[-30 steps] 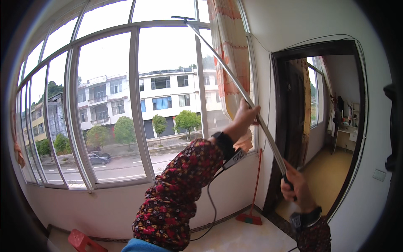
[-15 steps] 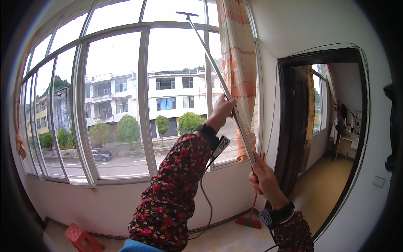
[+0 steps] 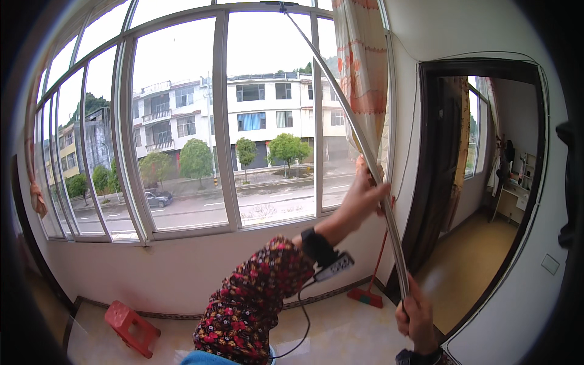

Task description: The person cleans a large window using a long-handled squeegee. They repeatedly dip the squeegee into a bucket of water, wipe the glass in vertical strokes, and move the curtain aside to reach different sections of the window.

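Observation:
A long-handled window squeegee slants across the view, its metal pole running from lower right up toward the window. Its dark flat head is at the top edge of the picture, by the frame bar under the upper panes. Partway along the pole, my left hand is closed round it, somewhat blurred. Lower down, my right hand grips the pole near its bottom end. Each wrist wears a black band; a small device on a cable hangs by the left one.
A patterned curtain hangs right of the windows, near the pole. A red broom leans in the corner beside a dark doorway. On the floor at left stands a red plastic stool.
Both hands have moved down and right with the squeegee. Its head has gone from the upper pane to the frame bar below. The view has tilted downward.

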Motion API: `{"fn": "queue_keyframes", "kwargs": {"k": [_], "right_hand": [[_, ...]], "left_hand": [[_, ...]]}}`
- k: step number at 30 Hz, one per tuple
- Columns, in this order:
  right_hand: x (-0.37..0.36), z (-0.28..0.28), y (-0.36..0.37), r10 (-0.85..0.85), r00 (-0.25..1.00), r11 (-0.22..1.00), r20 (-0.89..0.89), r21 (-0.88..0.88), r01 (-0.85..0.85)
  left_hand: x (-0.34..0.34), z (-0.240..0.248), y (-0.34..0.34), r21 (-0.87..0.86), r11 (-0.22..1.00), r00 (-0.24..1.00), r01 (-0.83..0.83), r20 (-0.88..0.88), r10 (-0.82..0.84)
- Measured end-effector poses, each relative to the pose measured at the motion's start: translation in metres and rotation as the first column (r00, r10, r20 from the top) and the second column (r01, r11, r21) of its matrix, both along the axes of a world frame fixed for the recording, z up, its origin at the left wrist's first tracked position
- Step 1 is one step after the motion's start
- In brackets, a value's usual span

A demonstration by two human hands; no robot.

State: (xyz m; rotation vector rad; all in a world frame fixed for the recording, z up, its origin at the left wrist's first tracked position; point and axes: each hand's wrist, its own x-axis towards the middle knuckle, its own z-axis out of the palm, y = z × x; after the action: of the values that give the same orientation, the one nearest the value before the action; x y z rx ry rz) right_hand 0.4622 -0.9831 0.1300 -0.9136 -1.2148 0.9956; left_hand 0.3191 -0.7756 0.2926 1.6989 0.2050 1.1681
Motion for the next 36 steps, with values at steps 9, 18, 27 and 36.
{"fn": "queue_keyframes", "kwargs": {"k": [9, 18, 27, 36], "right_hand": [[0.043, -0.346, -0.182, -0.209, 0.533, 0.762, 0.820, -0.205, 0.614], [0.122, -0.377, -0.393, -0.207, -0.237, 0.189, 0.949, 0.277, 0.942], [0.197, -0.173, -0.427, -0.152, -0.773, 0.317, 0.616, 0.771, 0.552], [0.194, -0.051, -0.272, -0.386, -0.830, 0.602, 0.402, 0.792, 0.103]], "left_hand": [[-0.011, -0.146, -0.015, -0.365, 0.931, 1.000, 0.011, 0.025, -0.002], [0.003, -0.344, -0.101, -0.768, 0.611, 0.970, 0.193, 0.055, -0.238], [0.009, -0.483, -0.201, -0.974, -0.037, 0.969, 0.226, 0.228, -0.093], [-0.029, -0.584, -0.191, -0.935, -0.333, 0.987, 0.125, 0.084, 0.136]]}}
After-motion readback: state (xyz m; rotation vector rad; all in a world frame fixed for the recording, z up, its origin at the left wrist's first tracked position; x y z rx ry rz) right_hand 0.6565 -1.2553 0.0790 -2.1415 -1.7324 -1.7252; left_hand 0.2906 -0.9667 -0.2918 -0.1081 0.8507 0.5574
